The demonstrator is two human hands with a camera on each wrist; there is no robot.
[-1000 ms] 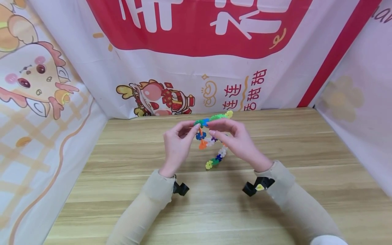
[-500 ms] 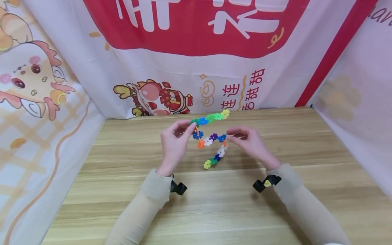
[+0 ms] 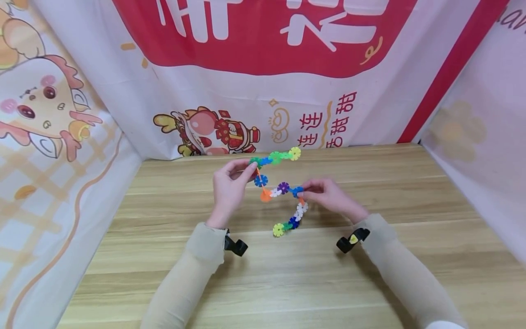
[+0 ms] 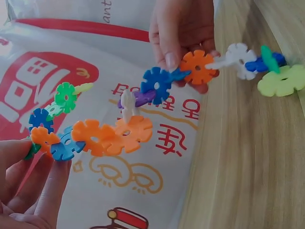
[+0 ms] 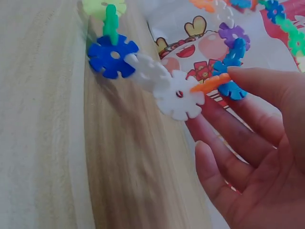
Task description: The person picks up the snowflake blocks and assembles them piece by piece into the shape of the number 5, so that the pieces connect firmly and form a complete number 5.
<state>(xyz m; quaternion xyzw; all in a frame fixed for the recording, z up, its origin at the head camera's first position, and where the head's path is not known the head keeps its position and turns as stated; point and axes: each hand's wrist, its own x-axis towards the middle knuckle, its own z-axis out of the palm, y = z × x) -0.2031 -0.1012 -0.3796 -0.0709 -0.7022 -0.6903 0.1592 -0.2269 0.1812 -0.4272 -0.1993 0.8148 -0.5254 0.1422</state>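
Observation:
A chain of interlocking plastic snowflake discs (image 3: 283, 188) bends in an S shape between both hands. My left hand (image 3: 228, 189) pinches it at the upper left bend, beside a green disc and an orange disc (image 4: 44, 137). From there one end runs right to a yellow disc (image 3: 294, 153). My right hand (image 3: 328, 197) pinches the lower right bend, around a blue disc (image 5: 232, 89) and an orange disc (image 4: 198, 67). Below it, white discs (image 5: 178, 97) and a dark blue disc (image 5: 113, 56) lead to another yellow disc (image 3: 278, 229). Fingers partly cover the gripped discs.
The wooden tabletop (image 3: 279, 283) spreads under both arms. A printed cloth backdrop (image 3: 263, 91) stands at the back, with a cloth wall (image 3: 61, 192) on the left and another (image 3: 476, 183) on the right. Each wrist carries a black camera mount (image 3: 236, 246).
My right hand has left the upper row, moved down and right, and now pinches the lower bend. The left hand shifted slightly left, and the chain has spread wider.

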